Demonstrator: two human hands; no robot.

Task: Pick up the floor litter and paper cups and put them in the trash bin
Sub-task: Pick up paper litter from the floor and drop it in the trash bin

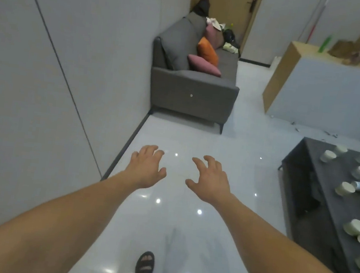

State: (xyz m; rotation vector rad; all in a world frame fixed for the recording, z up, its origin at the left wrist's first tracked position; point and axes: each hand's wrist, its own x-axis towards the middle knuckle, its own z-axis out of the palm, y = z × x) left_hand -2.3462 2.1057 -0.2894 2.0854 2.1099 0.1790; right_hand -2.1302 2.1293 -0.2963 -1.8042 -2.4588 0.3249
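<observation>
Both my arms reach forward over the glossy white floor. My left hand [147, 166] and my right hand [211, 180] hang side by side, palms down, fingers spread and loosely bent, holding nothing. Several pale paper cups [345, 189] stand or lie on the dark low table [318, 174] at the right, well to the right of my right hand. Small bits of floor litter [296, 128] lie scattered along the foot of the white counter beyond the table. No trash bin shows in this view.
A grey sofa [193, 88] with pink and orange cushions stands against the left wall ahead. A wood-and-white counter [328, 90] holding bottles and bags is at the far right. A wooden door [240, 13] lies behind the sofa. My sandalled foot [145, 265] is below.
</observation>
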